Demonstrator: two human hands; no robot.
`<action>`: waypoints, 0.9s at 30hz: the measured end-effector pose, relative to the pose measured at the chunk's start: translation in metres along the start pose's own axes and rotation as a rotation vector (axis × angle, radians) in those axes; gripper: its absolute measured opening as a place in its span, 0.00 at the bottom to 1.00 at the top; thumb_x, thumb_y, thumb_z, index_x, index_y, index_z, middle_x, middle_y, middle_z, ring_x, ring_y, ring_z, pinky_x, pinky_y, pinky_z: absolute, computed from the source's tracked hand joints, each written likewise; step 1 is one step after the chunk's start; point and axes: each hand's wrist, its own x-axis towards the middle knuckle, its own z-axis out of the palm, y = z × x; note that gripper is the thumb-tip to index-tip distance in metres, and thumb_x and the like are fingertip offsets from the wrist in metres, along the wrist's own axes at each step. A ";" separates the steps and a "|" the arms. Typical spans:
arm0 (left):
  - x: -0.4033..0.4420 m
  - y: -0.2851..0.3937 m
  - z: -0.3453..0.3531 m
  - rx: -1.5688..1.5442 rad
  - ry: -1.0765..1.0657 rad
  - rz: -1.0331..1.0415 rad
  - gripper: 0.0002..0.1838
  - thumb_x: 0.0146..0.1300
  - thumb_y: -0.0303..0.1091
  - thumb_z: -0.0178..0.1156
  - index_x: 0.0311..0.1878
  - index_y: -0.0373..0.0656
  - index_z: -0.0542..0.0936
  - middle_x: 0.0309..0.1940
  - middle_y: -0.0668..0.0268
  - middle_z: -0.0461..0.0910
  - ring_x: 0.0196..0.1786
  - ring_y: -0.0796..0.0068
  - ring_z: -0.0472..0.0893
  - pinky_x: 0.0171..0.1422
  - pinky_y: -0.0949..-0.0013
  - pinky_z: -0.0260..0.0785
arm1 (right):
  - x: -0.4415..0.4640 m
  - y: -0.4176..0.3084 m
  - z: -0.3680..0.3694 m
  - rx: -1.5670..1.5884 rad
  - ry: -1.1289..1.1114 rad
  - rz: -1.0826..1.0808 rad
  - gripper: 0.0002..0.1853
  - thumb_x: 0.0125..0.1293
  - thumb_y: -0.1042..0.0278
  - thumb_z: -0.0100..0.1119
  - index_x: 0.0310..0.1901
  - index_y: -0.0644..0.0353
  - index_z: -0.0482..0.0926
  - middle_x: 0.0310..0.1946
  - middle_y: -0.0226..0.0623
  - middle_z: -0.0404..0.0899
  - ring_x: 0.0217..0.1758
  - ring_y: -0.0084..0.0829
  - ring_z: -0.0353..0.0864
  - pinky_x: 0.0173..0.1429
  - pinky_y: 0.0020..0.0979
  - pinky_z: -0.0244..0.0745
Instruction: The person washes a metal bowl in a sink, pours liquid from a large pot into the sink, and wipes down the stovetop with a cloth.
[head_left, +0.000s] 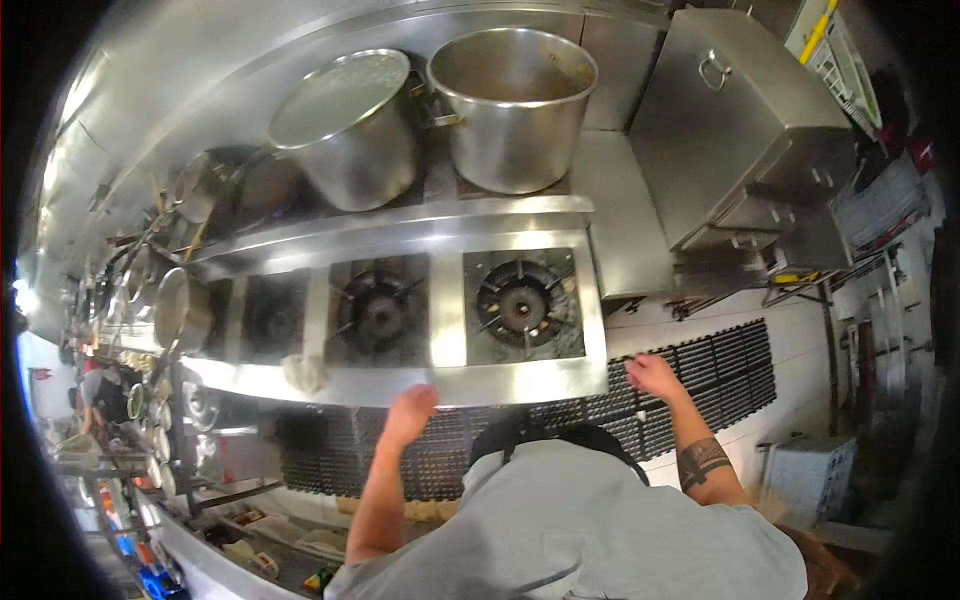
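Note:
My left hand (410, 412) is near the front edge of the steel stove (448, 350), its fingers curled and blurred; whether it holds anything is unclear. My right hand (652, 376) hangs beyond the stove's right front corner, above the black mat (700, 370), with its fingers bent and their tips hard to make out. Between and ahead of the hands lie two black burners, one on the right (523, 308) and one further left (381, 312). A pale crumpled cloth (303, 374) rests on the stove's front ledge, left of my left hand.
Two large steel pots, one with pale contents (365, 160) and one with a brownish inside (520, 135), stand behind the burners. A smaller pan (182, 310) is at the left. Steel cabinets (740, 130) stand at the right. A person (105, 392) is at the far left.

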 end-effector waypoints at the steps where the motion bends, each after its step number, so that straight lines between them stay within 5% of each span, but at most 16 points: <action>1: 0.023 0.013 -0.001 -0.019 0.023 0.030 0.15 0.69 0.36 0.60 0.50 0.34 0.81 0.35 0.61 0.85 0.34 0.73 0.83 0.40 0.68 0.75 | 0.006 -0.021 -0.018 -0.024 0.014 0.009 0.19 0.72 0.55 0.58 0.32 0.66 0.81 0.26 0.39 0.82 0.30 0.28 0.83 0.36 0.32 0.78; 3: 0.075 0.061 -0.006 -0.085 0.076 0.081 0.13 0.70 0.34 0.60 0.49 0.34 0.81 0.35 0.65 0.85 0.32 0.79 0.81 0.36 0.72 0.73 | 0.036 -0.068 -0.052 0.330 0.008 -0.077 0.18 0.75 0.55 0.56 0.34 0.63 0.81 0.26 0.35 0.82 0.28 0.26 0.81 0.35 0.28 0.78; 8: 0.204 0.200 -0.022 -0.336 0.221 0.253 0.12 0.72 0.37 0.59 0.48 0.38 0.80 0.34 0.69 0.83 0.35 0.81 0.78 0.41 0.75 0.70 | 0.130 -0.178 -0.145 0.559 0.002 -0.215 0.19 0.77 0.52 0.52 0.41 0.62 0.79 0.30 0.34 0.82 0.33 0.27 0.82 0.41 0.30 0.78; 12: 0.312 0.289 -0.035 -0.823 0.364 0.272 0.18 0.76 0.42 0.54 0.57 0.36 0.75 0.47 0.65 0.80 0.45 0.73 0.79 0.56 0.69 0.72 | 0.258 -0.261 -0.213 0.911 -0.087 -0.399 0.24 0.75 0.45 0.53 0.48 0.63 0.79 0.37 0.36 0.83 0.39 0.28 0.81 0.45 0.32 0.77; 14: 0.356 0.329 -0.047 -0.952 0.427 0.211 0.18 0.77 0.40 0.51 0.57 0.34 0.74 0.45 0.62 0.80 0.44 0.71 0.79 0.53 0.67 0.73 | 0.326 -0.300 -0.239 1.025 -0.079 -0.438 0.28 0.73 0.42 0.55 0.54 0.63 0.78 0.44 0.38 0.83 0.47 0.29 0.81 0.50 0.33 0.76; 16: 0.386 0.353 -0.055 -1.077 0.480 0.146 0.18 0.78 0.38 0.49 0.58 0.31 0.74 0.44 0.59 0.79 0.44 0.68 0.79 0.51 0.64 0.74 | 0.375 -0.343 -0.258 1.112 -0.003 -0.411 0.29 0.71 0.41 0.58 0.55 0.63 0.78 0.48 0.40 0.82 0.51 0.31 0.79 0.56 0.34 0.74; 19: 0.414 0.370 -0.065 -1.121 0.441 0.197 0.16 0.78 0.33 0.46 0.56 0.29 0.74 0.42 0.56 0.79 0.41 0.63 0.81 0.45 0.61 0.78 | 0.414 -0.395 -0.277 1.099 -0.173 -0.561 0.30 0.67 0.41 0.63 0.56 0.62 0.79 0.50 0.42 0.82 0.52 0.33 0.79 0.59 0.34 0.73; 22: 0.425 0.368 -0.071 -1.056 0.441 0.093 0.14 0.73 0.23 0.43 0.53 0.23 0.75 0.45 0.49 0.81 0.44 0.59 0.84 0.42 0.60 0.83 | 0.411 -0.429 -0.289 1.069 -0.231 -0.448 0.30 0.63 0.42 0.67 0.56 0.61 0.80 0.51 0.40 0.82 0.52 0.33 0.80 0.60 0.34 0.73; 27: 0.421 0.362 -0.062 -1.120 0.445 0.136 0.15 0.74 0.24 0.43 0.53 0.24 0.75 0.48 0.48 0.81 0.46 0.60 0.84 0.45 0.60 0.83 | 0.447 -0.431 -0.307 0.832 -0.248 -0.377 0.29 0.57 0.44 0.70 0.52 0.59 0.83 0.47 0.35 0.84 0.48 0.33 0.82 0.56 0.39 0.75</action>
